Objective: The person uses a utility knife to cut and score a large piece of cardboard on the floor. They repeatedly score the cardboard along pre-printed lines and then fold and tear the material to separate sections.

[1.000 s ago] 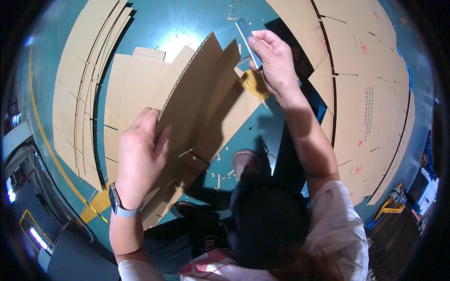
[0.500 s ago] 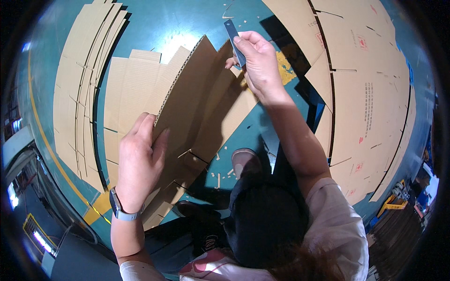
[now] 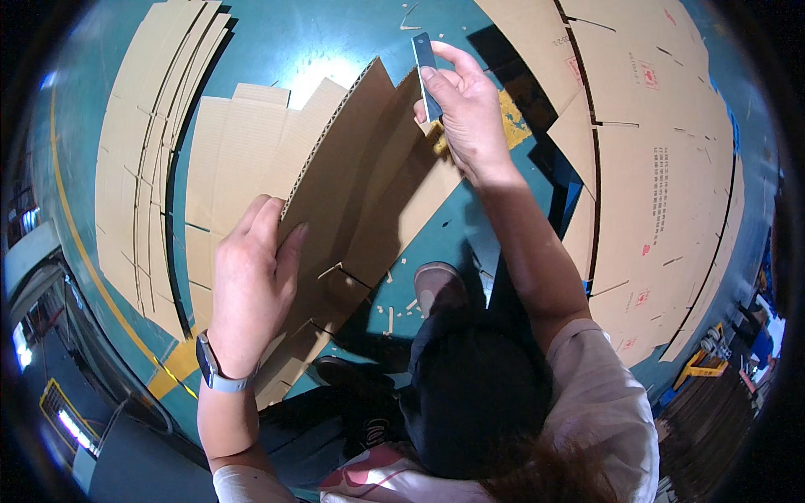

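Note:
My left hand (image 3: 251,260) is closed on the raised edge of a folded cardboard sheet (image 3: 335,197), fingers on the outer side and thumb on the inner face. The sheet stands tilted, with its corrugated edge facing up and slits along its near part. Held between the thumb and fingers of my right hand (image 3: 470,109) is a flat, dark metal strip (image 3: 425,74) with a small hole near its top end. It stands nearly upright at the sheet's far end. Whether the strip touches the cardboard I cannot tell.
More flat cardboard (image 3: 231,147) lies under and left of the held sheet. A stack of narrow cardboard sheets (image 3: 142,168) stands at far left, and large printed sheets (image 3: 646,168) lie at right. Scraps (image 3: 391,318) dot the green floor near my shoe (image 3: 440,287).
The metal strip has turned more upright and shifted slightly right in my right hand. The far corner of the held sheet has moved a little up and right. My left hand keeps its grip.

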`<state>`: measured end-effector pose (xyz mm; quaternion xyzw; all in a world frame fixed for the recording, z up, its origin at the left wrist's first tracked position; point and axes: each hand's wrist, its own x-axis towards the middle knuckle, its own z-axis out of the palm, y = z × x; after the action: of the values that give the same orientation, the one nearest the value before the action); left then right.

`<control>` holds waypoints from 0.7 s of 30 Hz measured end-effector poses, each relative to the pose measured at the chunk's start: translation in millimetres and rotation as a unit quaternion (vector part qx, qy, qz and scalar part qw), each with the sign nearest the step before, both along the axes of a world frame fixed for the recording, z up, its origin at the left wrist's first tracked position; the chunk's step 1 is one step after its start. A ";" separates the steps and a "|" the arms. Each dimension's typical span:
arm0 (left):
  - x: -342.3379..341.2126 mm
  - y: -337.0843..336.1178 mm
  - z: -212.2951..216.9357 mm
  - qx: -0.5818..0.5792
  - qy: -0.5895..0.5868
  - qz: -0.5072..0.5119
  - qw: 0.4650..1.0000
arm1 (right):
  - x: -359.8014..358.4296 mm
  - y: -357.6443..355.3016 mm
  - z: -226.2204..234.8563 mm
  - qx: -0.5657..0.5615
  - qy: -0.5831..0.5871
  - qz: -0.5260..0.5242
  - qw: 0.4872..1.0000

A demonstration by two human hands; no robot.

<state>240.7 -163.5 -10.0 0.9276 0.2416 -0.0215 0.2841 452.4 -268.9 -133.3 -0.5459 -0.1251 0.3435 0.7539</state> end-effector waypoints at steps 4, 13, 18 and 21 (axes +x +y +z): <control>0.0 -0.4 0.2 -0.004 0.005 0.006 1.000 | -0.7 -0.9 0.9 -0.019 -0.004 0.003 1.000; 0.3 -0.1 0.0 -0.005 0.004 0.000 1.000 | -9.8 -7.9 3.0 -0.044 -0.013 -0.022 0.999; 0.2 -0.9 1.5 -0.025 0.016 0.014 0.999 | -24.7 -5.9 11.0 -0.065 0.001 -0.017 0.998; -0.3 0.3 0.8 -0.030 0.026 0.024 0.999 | -32.5 -5.7 8.2 -0.048 0.007 -0.029 0.998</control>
<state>240.3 -163.2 -9.2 0.9117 0.2699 -0.0461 0.3063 419.9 -274.6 -125.2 -0.5824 -0.0874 0.3313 0.7372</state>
